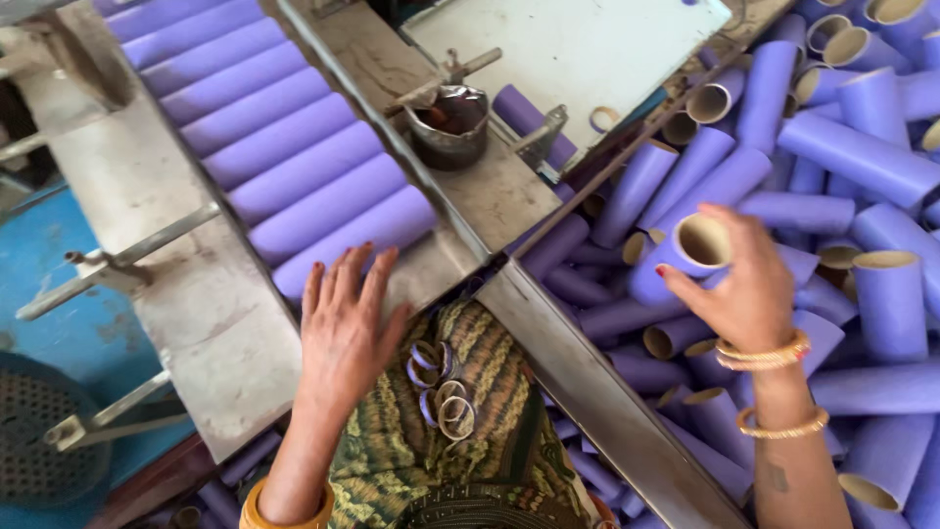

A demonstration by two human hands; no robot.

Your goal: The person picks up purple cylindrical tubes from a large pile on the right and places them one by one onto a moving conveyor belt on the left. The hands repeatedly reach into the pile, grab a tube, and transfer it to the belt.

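The right hand [749, 294] has its fingers clamped on one purple cardboard tube [685, 257] above the loose tube pile [862, 157]. The left hand [345, 318], fingers apart, rests flat by the filled row of purple tubes [284, 147] on the metal worktop [211, 323]; many tubes remain.

A purple tube [685, 250] is gripped by the right hand [749, 284] at three o'clock. The left hand [345, 323] is laid flat beside the tube row [284, 167] at ten o'clock.

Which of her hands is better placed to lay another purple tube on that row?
Probably the right hand: it already grips a purple tube lifted from the pile. The left hand lies flat and empty beside the row of tubes.
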